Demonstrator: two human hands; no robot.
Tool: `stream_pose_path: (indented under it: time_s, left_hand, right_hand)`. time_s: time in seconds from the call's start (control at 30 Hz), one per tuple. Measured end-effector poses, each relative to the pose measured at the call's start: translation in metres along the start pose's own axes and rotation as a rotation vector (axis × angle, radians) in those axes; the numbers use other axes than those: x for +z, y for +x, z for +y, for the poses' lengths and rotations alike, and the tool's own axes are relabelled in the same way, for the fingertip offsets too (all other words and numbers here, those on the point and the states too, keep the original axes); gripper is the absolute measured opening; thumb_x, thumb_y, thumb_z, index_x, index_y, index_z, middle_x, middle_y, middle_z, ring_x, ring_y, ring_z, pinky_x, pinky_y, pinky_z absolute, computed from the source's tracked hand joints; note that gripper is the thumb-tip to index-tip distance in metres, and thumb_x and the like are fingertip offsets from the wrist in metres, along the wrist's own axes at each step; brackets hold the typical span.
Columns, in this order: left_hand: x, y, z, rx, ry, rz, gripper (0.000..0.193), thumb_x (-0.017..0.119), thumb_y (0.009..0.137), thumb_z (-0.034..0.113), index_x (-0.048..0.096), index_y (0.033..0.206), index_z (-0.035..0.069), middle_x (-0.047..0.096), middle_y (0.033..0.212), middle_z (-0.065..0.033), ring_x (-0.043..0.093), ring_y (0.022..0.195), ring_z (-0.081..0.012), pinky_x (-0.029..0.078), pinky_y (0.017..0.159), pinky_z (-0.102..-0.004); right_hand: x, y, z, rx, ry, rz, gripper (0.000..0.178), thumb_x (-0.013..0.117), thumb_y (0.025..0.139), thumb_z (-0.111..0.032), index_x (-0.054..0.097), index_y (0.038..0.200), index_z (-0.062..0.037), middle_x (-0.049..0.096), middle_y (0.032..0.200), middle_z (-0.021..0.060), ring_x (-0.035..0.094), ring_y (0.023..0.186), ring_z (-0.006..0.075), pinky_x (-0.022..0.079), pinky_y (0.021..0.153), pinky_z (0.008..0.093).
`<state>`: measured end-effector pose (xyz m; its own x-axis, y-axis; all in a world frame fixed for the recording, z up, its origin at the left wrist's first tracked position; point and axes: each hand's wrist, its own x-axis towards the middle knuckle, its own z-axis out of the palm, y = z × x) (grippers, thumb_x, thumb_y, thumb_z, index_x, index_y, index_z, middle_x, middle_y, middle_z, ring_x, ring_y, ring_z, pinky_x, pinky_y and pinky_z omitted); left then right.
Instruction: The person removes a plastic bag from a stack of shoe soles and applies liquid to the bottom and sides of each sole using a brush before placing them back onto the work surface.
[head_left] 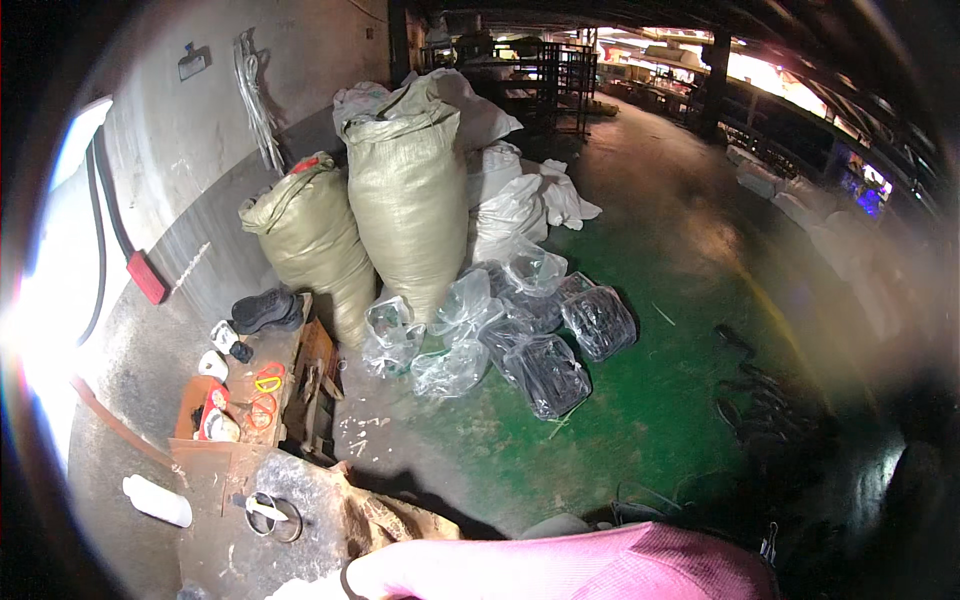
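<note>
My right forearm in a pink sleeve (500, 572) crosses the bottom of the view toward the left, with a dark band at the wrist. Only a bright, washed-out bit of my right hand (308, 588) shows at the lower edge; its fingers are cut off. Nearest to it is a worn grey work surface (312, 482) with brown cloth or paper (400, 515) hanging at its side. A round metal ring (288, 524) lies there with a pale-handled tool across it. Left of these rests a white bottle (157, 502). My left hand is out of view.
A wooden bench (318, 370) holds orange-handled scissors (261, 411), yellow-handled scissors (268, 378) and dark shoe-like pieces (266, 311). Tall woven sacks (408, 200) stand by the wall. Clear bags of black goods (547, 375) lie on the green floor (640, 430). Dark racks (540, 80) stand behind.
</note>
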<state>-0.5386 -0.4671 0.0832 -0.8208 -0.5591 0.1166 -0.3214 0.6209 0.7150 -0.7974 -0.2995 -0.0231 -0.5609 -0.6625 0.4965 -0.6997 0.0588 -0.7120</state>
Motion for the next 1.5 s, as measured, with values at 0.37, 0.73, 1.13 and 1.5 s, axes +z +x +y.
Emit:
stream_pose_path:
  time_s: [0.37, 0.73, 1.13, 1.5]
  left_hand:
    - [0.06, -0.009, -0.008, 0.25, 0.221, 0.025, 0.042, 0.06, 0.101, 0.025, 0.067, 0.119, -0.012, 0.072, 0.112, -0.0311, 0.067, 0.105, -0.0441, 0.054, 0.095, -0.0503]
    - [0.071, 0.038, -0.027, 0.394, 0.451, -0.543, 0.053, 0.061, 0.107, 0.029, 0.052, 0.15, -0.002, 0.058, 0.15, -0.0239, 0.062, 0.127, -0.0366, 0.056, 0.102, -0.0487]
    - [0.105, 0.076, -0.054, 0.525, 0.143, -0.697, 0.007, 0.062, 0.093, 0.015, 0.064, 0.089, 0.008, 0.062, 0.069, -0.0028, 0.056, 0.052, -0.0146, 0.046, 0.052, -0.0331]
    - [0.063, -0.086, -0.032, -0.37, -0.227, -0.817, 0.025, 0.06, 0.089, 0.009, 0.066, 0.113, 0.003, 0.065, 0.074, -0.0061, 0.059, 0.055, -0.0132, 0.048, 0.053, -0.0315]
  right_hand:
    - [0.042, -0.011, -0.044, 0.233, 0.361, -0.072, 0.071, 0.07, 0.098, -0.054, 0.062, 0.142, 0.0006, 0.061, 0.145, 0.0271, 0.055, 0.138, 0.0412, 0.044, 0.116, 0.0481]
    - [0.001, -0.003, -0.026, -0.016, 0.525, 0.125, 0.029, 0.072, 0.089, -0.034, 0.072, 0.104, -0.0092, 0.068, 0.102, 0.0153, 0.064, 0.099, 0.0359, 0.05, 0.087, 0.047]
    - [0.035, -0.014, 0.016, 0.394, 0.379, -0.317, 0.031, 0.062, 0.102, -0.025, 0.072, 0.121, -0.0029, 0.073, 0.116, 0.0142, 0.069, 0.111, 0.0256, 0.052, 0.1, 0.0352]
    - [0.046, -0.013, 0.013, 0.244, 0.132, -0.373, 0.032, 0.057, 0.101, -0.021, 0.071, 0.122, -0.0017, 0.073, 0.12, 0.0189, 0.068, 0.116, 0.0314, 0.05, 0.105, 0.0376]
